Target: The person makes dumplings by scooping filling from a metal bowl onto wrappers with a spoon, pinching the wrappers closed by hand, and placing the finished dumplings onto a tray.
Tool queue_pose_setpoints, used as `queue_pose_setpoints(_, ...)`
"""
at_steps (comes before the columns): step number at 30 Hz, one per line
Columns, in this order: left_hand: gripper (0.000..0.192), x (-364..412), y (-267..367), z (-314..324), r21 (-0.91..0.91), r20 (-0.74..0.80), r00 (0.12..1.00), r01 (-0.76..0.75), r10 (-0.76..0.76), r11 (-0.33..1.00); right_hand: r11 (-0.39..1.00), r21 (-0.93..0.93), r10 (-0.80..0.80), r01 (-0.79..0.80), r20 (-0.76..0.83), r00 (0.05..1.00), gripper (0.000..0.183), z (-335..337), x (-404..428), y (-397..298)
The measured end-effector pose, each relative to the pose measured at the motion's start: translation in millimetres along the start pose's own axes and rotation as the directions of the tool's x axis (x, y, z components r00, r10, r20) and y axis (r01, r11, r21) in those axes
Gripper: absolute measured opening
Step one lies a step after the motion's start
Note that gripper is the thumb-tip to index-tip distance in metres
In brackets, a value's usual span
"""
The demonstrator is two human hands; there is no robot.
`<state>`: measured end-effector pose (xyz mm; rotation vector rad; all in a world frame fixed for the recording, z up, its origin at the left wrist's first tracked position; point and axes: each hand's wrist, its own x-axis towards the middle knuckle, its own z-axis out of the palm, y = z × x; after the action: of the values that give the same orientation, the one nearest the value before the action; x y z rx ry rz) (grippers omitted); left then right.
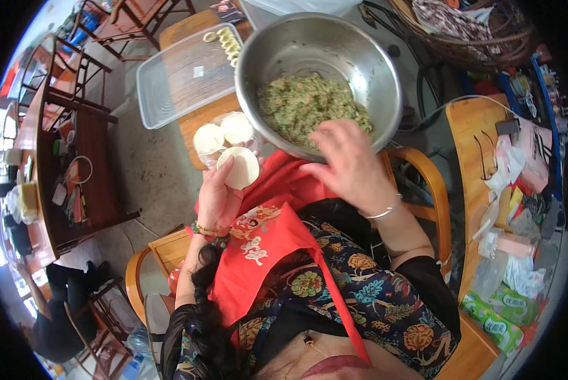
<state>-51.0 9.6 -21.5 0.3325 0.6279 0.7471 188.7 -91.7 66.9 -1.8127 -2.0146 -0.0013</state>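
A round dough wrapper (pixel 241 168) lies across the fingers of my left hand (pixel 221 194), held there by the thumb. My right hand (pixel 348 164) is at the near rim of a large steel bowl (pixel 388 76), slightly blurred, its fingers over the chopped green filling (pixel 307 104); whether it holds anything cannot be told. Stacks of more wrappers (pixel 209 138) sit in clear plastic just beyond my left hand. Past them a clear plastic tray (pixel 170 90) holds a row of folded dumplings (pixel 228 42) at its far right corner.
Wooden chair arms (pixel 438 190) flank me. At right, a wooden bench (pixel 459 137) carries glasses, bags and packets; a wicker basket (pixel 478 47) stands beyond. At left is a dark wooden table (pixel 51 190) with chairs, and another person (pixel 65 323) sits at lower left.
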Motion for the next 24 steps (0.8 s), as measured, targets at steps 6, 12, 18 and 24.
queue_pose_setpoints(6,0.046,2.4,-12.5,21.9,0.179,0.036,0.987,0.148,-0.157,0.973,0.901,-0.268,0.431,-0.341,0.451,0.781,0.018,-19.3,-50.0,52.3)
queue_pose_setpoints(12,0.04,10.4,-33.4,37.3,0.322,0.052,0.938,0.309,-0.343,0.895,0.946,-0.222,0.272,-0.235,0.155,0.95,0.019,-21.6,-52.3,82.9)
queue_pose_setpoints(18,0.036,29.8,-52.8,29.9,0.572,0.119,0.877,0.322,-0.465,0.754,0.968,-0.194,0.186,-0.156,0.145,0.972,0.02,-31.4,-52.2,101.2)
queue_pose_setpoints(24,0.032,39.8,-49.0,53.6,0.59,0.098,0.832,0.393,-0.545,0.705,0.973,-0.188,0.18,-0.132,0.267,0.947,0.021,-40.6,-58.7,117.4)
